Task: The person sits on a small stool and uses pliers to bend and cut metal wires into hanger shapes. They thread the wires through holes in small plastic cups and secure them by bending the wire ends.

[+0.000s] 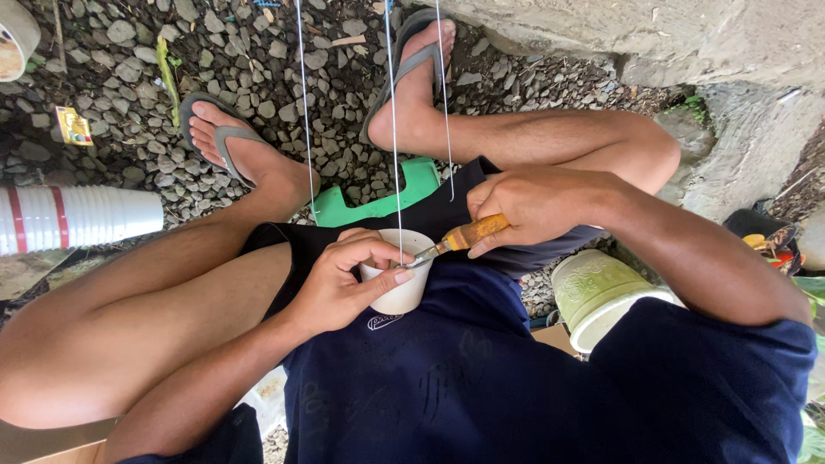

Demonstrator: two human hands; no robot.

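over the lap, the right hand (537, 206) grips a wooden-handled knife (455, 241), its tip at the rim of a white cup (397, 288) that the left hand (339, 283) clasps; it looks like piercing the rim, and the next push needs a steady cup. thin strings (393, 129) cross it; the blade tip is hard to make out.

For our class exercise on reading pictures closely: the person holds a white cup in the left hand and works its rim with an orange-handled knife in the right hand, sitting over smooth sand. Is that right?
Not quite. The head view shows grey gravel underfoot, not smooth sand. The rest holds: the left hand holds the white cup, and the right hand holds the orange-handled knife at its rim.
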